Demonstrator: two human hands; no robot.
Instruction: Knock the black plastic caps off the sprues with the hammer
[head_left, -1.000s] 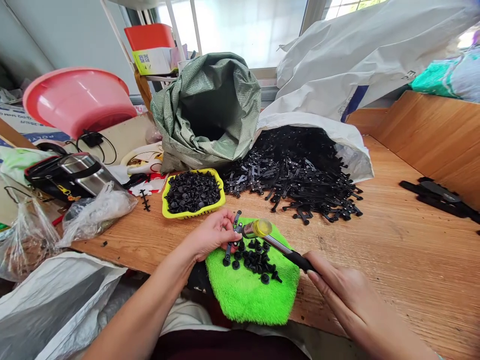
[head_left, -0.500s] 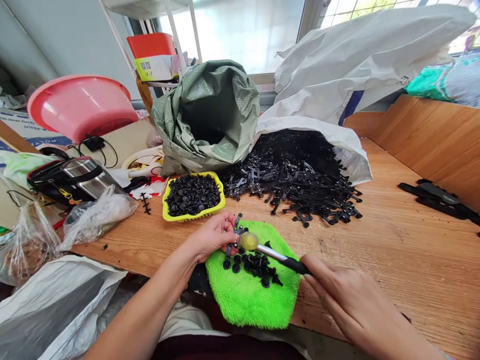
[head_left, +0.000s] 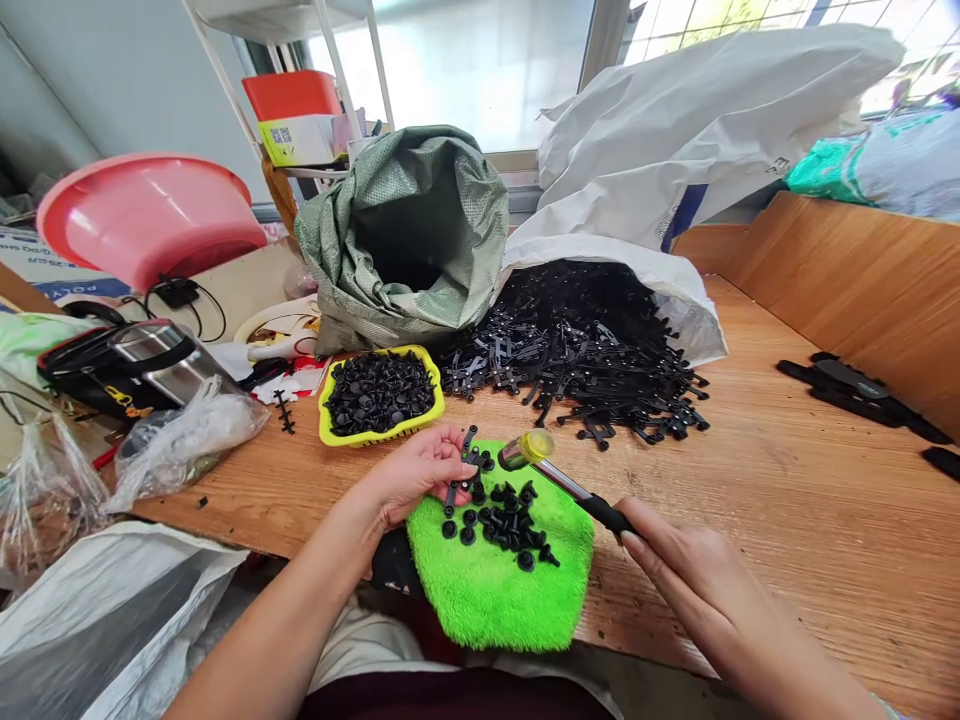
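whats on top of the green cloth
On the green cloth lie loose black clips. The left hand presses a black strip at its far edge; a small mallet in the right hand hangs above. What the palm covers is hidden.

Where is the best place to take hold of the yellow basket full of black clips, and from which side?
Probably the yellow basket's raised rim at its short left end, coming from the left. That edge looks bare, while the green sack crowds the back and the left hand sits close in front.
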